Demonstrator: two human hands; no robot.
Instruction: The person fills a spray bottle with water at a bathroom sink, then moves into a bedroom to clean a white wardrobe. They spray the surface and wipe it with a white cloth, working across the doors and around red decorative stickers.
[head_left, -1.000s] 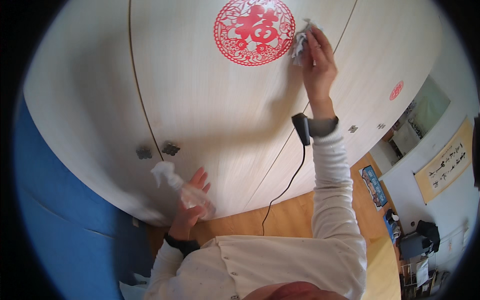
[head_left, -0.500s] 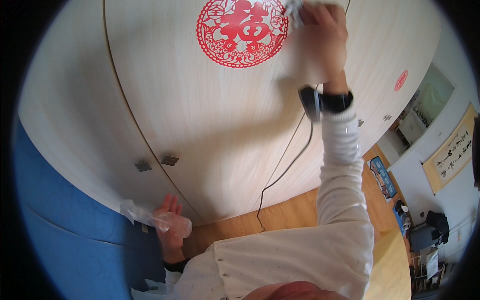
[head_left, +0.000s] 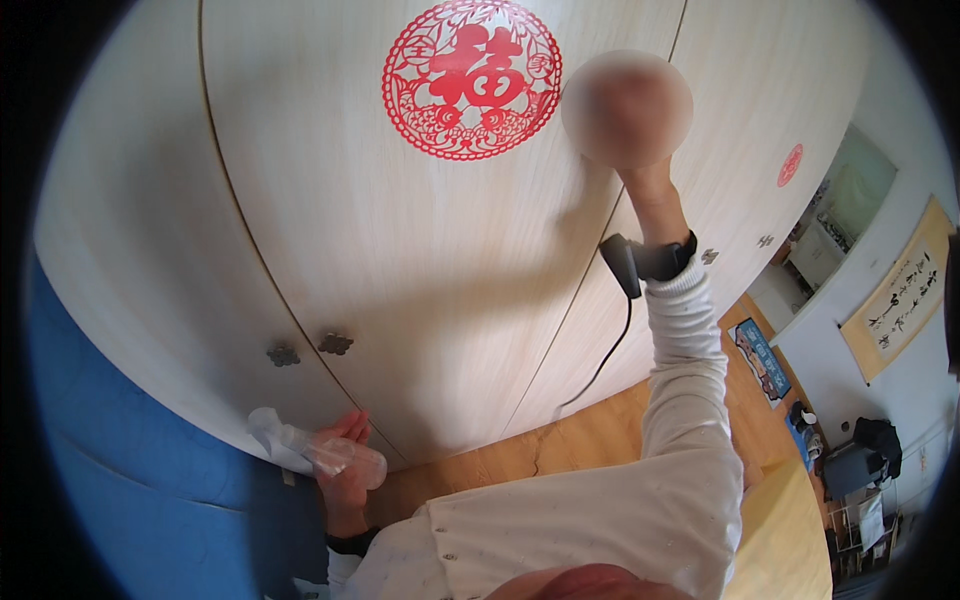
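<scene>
Clear plastic spray bottle with a whitish head [head_left: 356,464] lies slantwise across the left hand [head_left: 343,493], low before the pale wood-grain cupboard doors [head_left: 430,240]; the grip holds its body, fingers showing beyond it. Above sit two dark flower-shaped knobs [head_left: 336,343], then a round red cut-out decoration [head_left: 478,80]. Just right of that is the right hand [head_left: 630,108], blurred: I cannot tell its grip. A black corded box [head_left: 620,265] sits at that wrist.
</scene>
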